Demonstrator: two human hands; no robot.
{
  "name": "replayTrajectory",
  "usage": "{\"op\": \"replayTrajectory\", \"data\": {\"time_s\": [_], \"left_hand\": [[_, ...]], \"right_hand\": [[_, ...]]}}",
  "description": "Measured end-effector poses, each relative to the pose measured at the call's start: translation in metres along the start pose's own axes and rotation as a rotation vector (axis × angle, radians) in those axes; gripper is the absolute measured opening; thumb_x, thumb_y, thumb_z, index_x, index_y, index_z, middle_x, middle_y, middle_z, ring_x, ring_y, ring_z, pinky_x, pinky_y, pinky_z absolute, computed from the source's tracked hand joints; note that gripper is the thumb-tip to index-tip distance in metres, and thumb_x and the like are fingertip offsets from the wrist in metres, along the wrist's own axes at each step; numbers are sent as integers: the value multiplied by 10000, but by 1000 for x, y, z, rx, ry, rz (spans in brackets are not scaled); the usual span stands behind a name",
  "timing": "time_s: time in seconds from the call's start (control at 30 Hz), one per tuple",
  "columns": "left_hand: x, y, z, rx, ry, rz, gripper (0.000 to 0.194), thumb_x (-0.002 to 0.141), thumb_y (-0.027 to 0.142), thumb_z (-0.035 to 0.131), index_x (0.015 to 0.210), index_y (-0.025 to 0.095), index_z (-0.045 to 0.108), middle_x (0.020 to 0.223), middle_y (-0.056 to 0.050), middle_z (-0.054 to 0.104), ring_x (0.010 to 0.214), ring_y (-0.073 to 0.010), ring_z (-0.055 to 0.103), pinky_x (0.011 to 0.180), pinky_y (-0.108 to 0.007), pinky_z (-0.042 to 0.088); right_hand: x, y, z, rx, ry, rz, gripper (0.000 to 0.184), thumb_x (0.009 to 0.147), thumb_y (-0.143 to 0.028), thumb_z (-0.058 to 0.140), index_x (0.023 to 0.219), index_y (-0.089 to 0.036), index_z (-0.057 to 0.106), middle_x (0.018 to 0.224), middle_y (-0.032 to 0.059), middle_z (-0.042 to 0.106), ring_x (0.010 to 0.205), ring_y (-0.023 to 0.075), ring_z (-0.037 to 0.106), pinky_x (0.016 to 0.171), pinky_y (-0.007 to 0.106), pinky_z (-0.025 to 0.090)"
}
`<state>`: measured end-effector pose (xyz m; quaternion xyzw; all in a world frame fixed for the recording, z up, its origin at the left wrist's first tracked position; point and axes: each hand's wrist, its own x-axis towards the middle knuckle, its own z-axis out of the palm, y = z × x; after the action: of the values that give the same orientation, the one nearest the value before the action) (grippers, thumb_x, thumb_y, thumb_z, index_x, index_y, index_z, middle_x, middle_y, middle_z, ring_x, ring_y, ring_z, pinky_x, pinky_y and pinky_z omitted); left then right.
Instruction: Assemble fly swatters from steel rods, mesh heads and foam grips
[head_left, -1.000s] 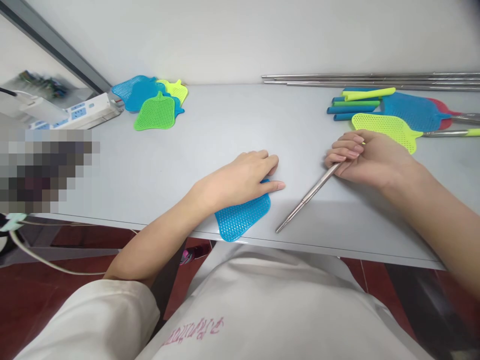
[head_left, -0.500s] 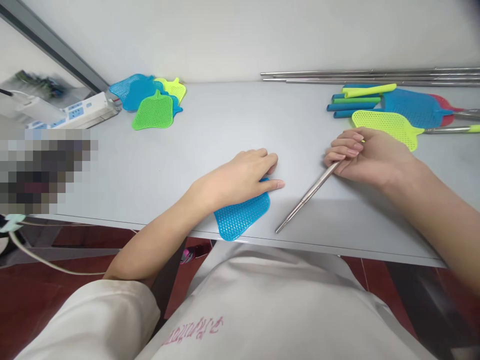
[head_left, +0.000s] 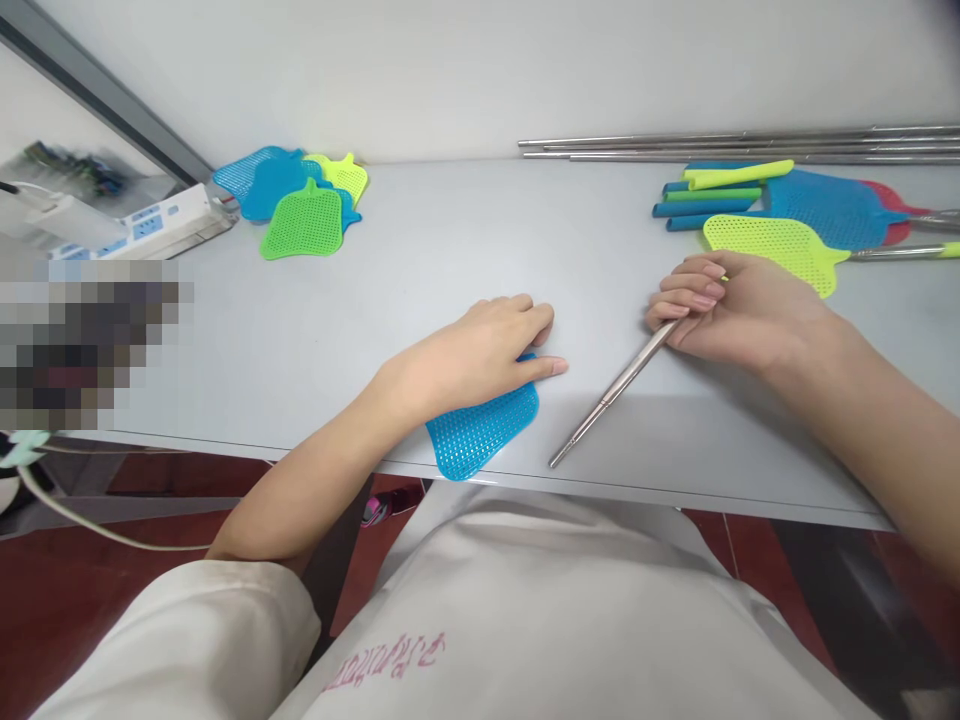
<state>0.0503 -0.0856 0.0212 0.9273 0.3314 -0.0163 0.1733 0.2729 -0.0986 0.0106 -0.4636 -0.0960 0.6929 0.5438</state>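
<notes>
A blue perforated fly swatter head [head_left: 484, 430] lies on the table at its front edge, partly covered by my left hand [head_left: 499, 345]. That hand rests over it, thumb stretched out to the right and apart from the loosely bent fingers. My right hand [head_left: 701, 300] has its fingers wrapped round a telescopic metal rod [head_left: 622, 382], palm turned up. The rod's thin end slants down to the left, close to the tabletop, apart from the blue head; its other end is hidden in the hand.
Loose swatter heads in blue, green [head_left: 304, 222] and yellow lie at the back left, beside a power strip [head_left: 169, 225]. At the right are coloured tubes [head_left: 705, 208] and swatters with metal rods, including a yellow one [head_left: 780, 250]. Several long metal rods [head_left: 720, 145] lie along the wall.
</notes>
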Motion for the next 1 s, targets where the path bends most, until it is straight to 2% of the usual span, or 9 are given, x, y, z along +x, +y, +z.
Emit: {"op": "replayTrajectory", "data": {"time_s": [0.1, 0.4, 0.6, 0.8, 1.0], "left_hand": [[0, 0, 0, -4, 0, -5, 264, 862, 443, 421, 823, 186, 463, 832, -41, 480, 784, -190, 480, 705, -299, 369], [1, 2, -2, 5, -5, -4, 263, 863, 440, 424, 816, 183, 458, 821, -37, 478, 775, -185, 480, 702, -295, 366], [0, 1, 0, -6, -4, -10, 271, 862, 452, 416, 817, 188, 455, 824, -38, 478, 772, -186, 479, 701, -299, 367], [0, 1, 0, -16, -6, -15, 271, 859, 458, 414, 818, 193, 450, 832, -40, 479, 777, -190, 480, 700, -303, 369], [0, 2, -1, -8, -8, -17, 267, 858, 451, 417, 818, 190, 454, 830, -42, 476, 781, -192, 485, 702, -303, 368]], "right_hand": [[0, 0, 0, -21, -10, -5, 275, 652, -29, 374, 577, -170, 150, 449, -41, 163, 356, 56, 180, 388, 205, 273], [-2, 1, 1, 113, 53, 41, 229, 643, -31, 355, 573, -177, 193, 438, -43, 192, 351, 61, 195, 387, 212, 266], [-2, 1, 1, 23, 16, 11, 267, 652, -24, 378, 571, -171, 171, 449, -43, 164, 356, 58, 179, 386, 207, 257], [-2, 2, 2, 74, 47, 34, 251, 662, -40, 373, 563, -176, 187, 446, -42, 178, 357, 62, 182, 385, 205, 263], [-3, 2, 3, 13, 30, 24, 281, 662, -33, 391, 555, -171, 171, 449, -40, 164, 361, 61, 175, 387, 204, 262]]}}
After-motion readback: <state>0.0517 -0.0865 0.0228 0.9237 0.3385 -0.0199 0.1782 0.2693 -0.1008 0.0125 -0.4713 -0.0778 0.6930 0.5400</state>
